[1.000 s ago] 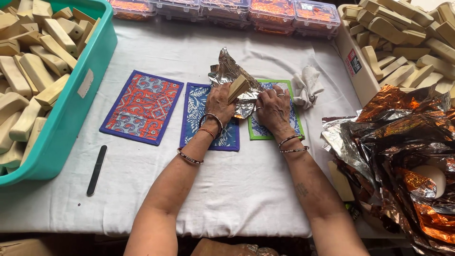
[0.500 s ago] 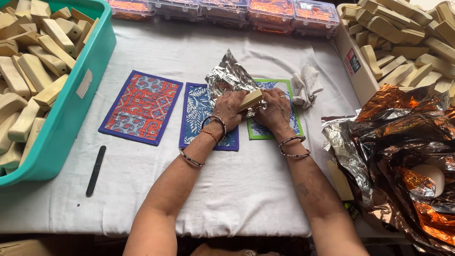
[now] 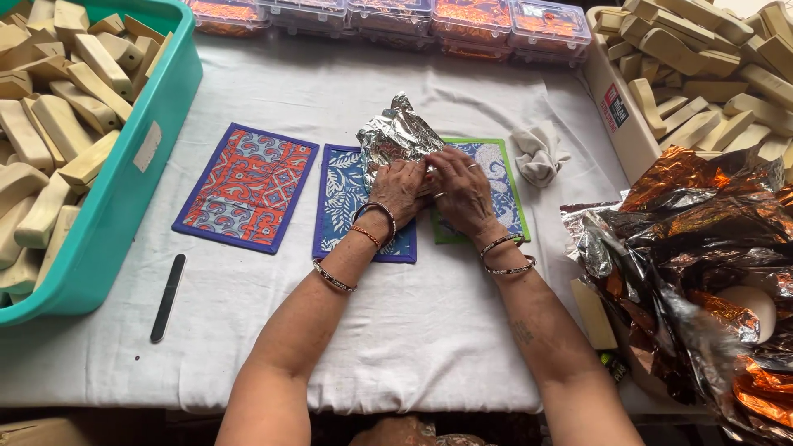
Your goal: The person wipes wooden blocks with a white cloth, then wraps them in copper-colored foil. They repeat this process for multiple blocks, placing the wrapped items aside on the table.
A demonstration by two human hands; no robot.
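Both hands press on a crumpled silver foil sheet (image 3: 395, 136). The left hand (image 3: 399, 187) and right hand (image 3: 461, 183) grasp its lower edge, fingertips touching, over two patterned mats.

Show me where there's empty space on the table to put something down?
Bare white cloth lies in front, between the black file and the crumpled foil pile. Another patch sits between the mats and the clear boxes. The middle, around both hands, is crowded.

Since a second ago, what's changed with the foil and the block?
The wooden block, held up in view earlier, is now out of sight; both hands, left and right, have come down together onto the foil and press it over the mats. The bin, file and cloth stayed put.
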